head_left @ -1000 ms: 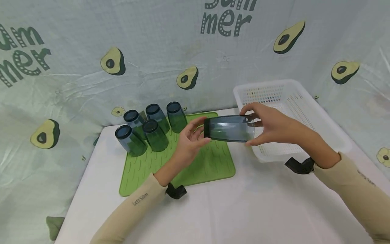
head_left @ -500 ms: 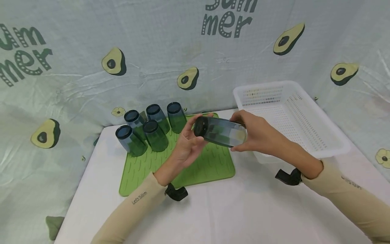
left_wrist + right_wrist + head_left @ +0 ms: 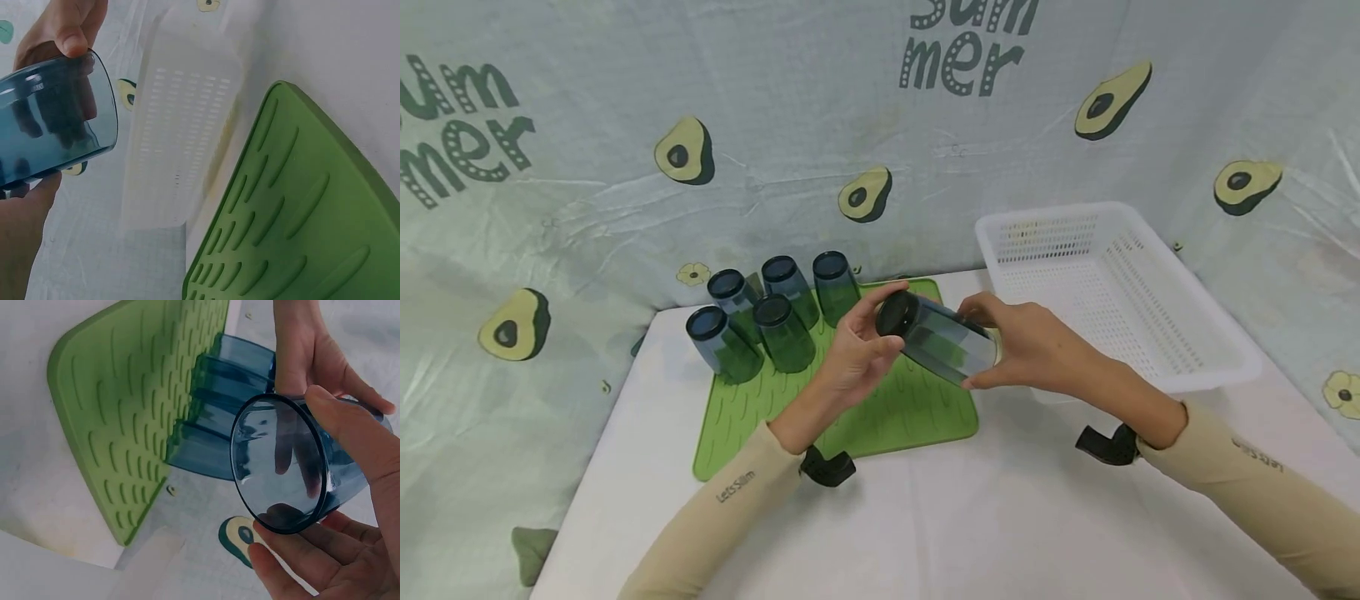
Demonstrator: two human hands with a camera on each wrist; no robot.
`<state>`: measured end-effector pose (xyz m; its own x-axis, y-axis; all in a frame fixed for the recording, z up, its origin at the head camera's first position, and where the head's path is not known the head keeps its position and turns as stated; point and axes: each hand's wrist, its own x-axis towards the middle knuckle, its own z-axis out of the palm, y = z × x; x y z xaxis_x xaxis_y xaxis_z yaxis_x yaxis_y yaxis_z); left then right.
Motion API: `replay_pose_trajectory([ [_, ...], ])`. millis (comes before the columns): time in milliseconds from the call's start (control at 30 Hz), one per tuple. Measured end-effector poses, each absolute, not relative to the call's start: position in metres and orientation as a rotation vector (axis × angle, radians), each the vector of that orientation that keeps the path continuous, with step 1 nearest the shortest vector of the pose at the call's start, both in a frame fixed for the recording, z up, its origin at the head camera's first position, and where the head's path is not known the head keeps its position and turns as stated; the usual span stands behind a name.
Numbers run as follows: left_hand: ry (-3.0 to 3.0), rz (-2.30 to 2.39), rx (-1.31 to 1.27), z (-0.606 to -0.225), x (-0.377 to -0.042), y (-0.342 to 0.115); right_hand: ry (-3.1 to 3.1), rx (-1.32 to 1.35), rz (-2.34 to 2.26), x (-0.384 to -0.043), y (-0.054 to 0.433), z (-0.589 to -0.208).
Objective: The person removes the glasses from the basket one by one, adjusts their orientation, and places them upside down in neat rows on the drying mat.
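A blue-tinted drinking glass [image 3: 947, 342] is held in the air above the green mat [image 3: 917, 408]. It tilts, with its dark base up at the left and its open rim lower at the right. My right hand [image 3: 1041, 343] grips it near the rim, thumb below and fingers above. At the base end, my left hand [image 3: 853, 354] has its thumb and fingers around the glass. In the right wrist view, the open mouth of the glass [image 3: 278, 462] faces the camera, and left-hand fingers show through it. Several matching glasses [image 3: 784, 333] stand upside down on the mat's left part.
A white perforated plastic basket [image 3: 1228, 342] stands at the back right, beside the mat. Behind the white table [image 3: 985, 517] hangs a curtain [image 3: 775, 100] printed with avocados. The standing glasses are close together near the back left edge.
My right hand has moved left and down, tipping the glass from nearly level to a slant with its rim end lower. The left hand has stayed almost in place around the base.
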<state>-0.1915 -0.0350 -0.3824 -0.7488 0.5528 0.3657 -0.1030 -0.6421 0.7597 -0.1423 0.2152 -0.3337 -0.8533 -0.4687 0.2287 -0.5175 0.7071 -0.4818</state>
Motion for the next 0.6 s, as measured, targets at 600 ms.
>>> replay_pose_trajectory([
  [600,1.074,2.385,0.636,-0.3721,-0.1913,-0.0433,-2.892,0.807,0.807,-0.1416,0.2094,-0.3349],
])
